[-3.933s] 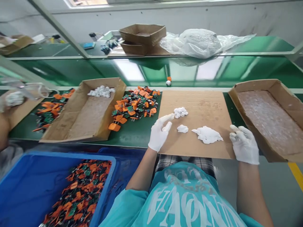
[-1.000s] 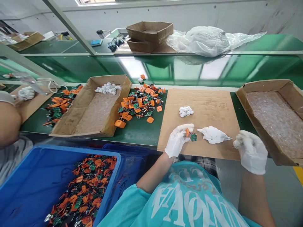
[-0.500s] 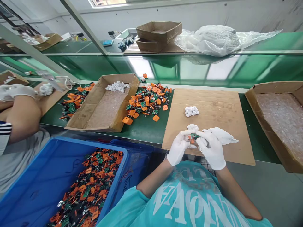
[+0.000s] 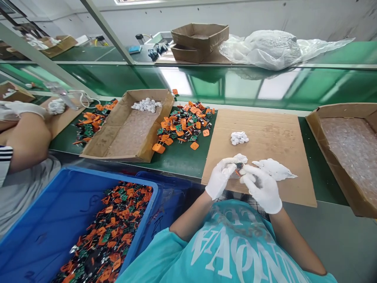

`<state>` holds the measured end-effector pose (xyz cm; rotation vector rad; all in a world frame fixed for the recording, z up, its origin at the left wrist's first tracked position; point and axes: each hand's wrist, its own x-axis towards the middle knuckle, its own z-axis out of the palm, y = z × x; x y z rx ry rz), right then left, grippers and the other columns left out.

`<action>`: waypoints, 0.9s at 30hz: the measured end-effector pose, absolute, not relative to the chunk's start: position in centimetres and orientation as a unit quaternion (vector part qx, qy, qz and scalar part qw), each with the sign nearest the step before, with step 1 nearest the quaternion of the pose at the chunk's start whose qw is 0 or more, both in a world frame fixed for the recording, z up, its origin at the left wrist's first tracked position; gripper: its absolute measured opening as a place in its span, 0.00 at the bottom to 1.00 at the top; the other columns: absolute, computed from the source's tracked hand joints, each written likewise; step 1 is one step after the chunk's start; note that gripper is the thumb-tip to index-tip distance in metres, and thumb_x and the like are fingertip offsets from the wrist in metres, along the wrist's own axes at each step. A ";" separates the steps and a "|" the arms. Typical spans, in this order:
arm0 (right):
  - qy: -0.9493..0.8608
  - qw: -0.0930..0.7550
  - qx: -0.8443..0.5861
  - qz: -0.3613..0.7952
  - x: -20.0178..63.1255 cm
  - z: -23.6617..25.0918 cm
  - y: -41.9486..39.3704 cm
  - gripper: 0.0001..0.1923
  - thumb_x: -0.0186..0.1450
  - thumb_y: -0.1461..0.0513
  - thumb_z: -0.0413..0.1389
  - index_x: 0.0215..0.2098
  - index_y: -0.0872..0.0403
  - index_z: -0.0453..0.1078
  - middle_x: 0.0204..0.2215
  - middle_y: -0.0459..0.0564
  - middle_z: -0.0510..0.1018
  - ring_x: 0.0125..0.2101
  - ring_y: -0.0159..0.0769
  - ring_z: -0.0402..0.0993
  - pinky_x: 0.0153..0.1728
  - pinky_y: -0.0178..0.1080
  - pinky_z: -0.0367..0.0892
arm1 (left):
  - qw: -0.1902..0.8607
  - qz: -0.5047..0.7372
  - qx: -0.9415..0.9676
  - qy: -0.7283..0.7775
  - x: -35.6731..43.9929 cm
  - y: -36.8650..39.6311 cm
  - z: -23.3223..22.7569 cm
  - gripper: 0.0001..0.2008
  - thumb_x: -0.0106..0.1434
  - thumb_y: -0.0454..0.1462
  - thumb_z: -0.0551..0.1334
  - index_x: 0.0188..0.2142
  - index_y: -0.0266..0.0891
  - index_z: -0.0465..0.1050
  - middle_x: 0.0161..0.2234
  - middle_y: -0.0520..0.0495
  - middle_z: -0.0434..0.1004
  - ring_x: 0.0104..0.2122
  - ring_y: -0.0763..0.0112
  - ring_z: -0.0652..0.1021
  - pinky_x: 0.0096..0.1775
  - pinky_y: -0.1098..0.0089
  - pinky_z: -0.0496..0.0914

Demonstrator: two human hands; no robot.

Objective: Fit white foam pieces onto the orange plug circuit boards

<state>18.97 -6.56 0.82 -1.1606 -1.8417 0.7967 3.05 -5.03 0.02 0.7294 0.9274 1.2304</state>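
Both of my hands wear white gloves and meet over the near part of a cardboard sheet [image 4: 282,137]. Between their fingertips is a small circuit board with an orange plastic piece [image 4: 238,168], its dark side showing. My left hand [image 4: 220,177] pinches it from the left, and my right hand [image 4: 262,188] closes on its right side. A white putty-like lump [image 4: 241,158] sits just beyond the left fingertips; whether it touches the board I cannot tell. Small white lumps [image 4: 239,137] lie farther back. A flattened white mass [image 4: 276,169] rests beside my right hand.
Left of the sheet lies a heap of orange-and-green board pieces [image 4: 185,122], beside a cardboard tray [image 4: 126,129] with white lumps. A blue bin [image 4: 38,220] holds many more. Another tray [image 4: 347,145] stands right. A co-worker's gloved hand [image 4: 26,109] is far left.
The circuit board has turned between my fingers: its green face showed before, now a dark side does. My right fingers have shifted slightly downward. The co-worker's hand has moved slightly.
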 end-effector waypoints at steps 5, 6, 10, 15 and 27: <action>-0.799 0.404 -0.386 0.223 19.1 1.2 -6.7 0.12 0.69 0.63 0.52 0.46 0.47 0.76 0.43 0.49 0.81 0.42 0.38 0.79 0.44 0.42 0.74 | 0.588 0.527 0.377 0.484 2.6 -4.9 -0.2 0.17 0.56 0.48 0.69 0.34 0.36 0.79 0.32 0.45 0.81 0.31 0.70 0.77 0.37 0.70 0.71; -0.800 0.415 -0.385 0.201 19.2 1.4 -6.5 0.12 0.68 0.63 0.53 0.45 0.46 0.76 0.42 0.49 0.81 0.42 0.38 0.79 0.47 0.44 0.74 | 0.581 0.521 0.383 0.494 2.6 -4.8 -0.3 0.17 0.56 0.48 0.69 0.33 0.36 0.79 0.30 0.46 0.80 0.29 0.71 0.76 0.35 0.70 0.70; -0.800 0.439 -0.379 0.154 19.5 1.7 -6.0 0.12 0.66 0.64 0.57 0.44 0.44 0.78 0.36 0.48 0.80 0.37 0.36 0.78 0.49 0.45 0.72 | 0.563 0.523 0.407 0.494 2.8 -4.7 0.3 0.16 0.55 0.48 0.70 0.30 0.37 0.78 0.30 0.47 0.78 0.30 0.71 0.74 0.34 0.71 0.69; -0.736 0.494 -0.429 0.173 19.2 1.0 -5.5 0.13 0.65 0.64 0.59 0.47 0.46 0.74 0.37 0.48 0.81 0.36 0.38 0.78 0.44 0.46 0.73 | 0.645 0.539 0.378 0.387 3.1 -5.0 1.5 0.20 0.54 0.52 0.71 0.32 0.37 0.76 0.35 0.44 0.79 0.39 0.64 0.77 0.43 0.65 0.72; -0.729 0.501 -0.442 0.145 19.4 1.0 -5.2 0.09 0.64 0.64 0.59 0.43 0.46 0.74 0.36 0.48 0.82 0.37 0.39 0.79 0.42 0.46 0.75 | 0.659 0.515 0.345 0.426 2.8 -5.2 1.6 0.21 0.43 0.41 0.78 0.30 0.36 0.71 0.33 0.48 0.79 0.35 0.70 0.79 0.42 0.68 0.73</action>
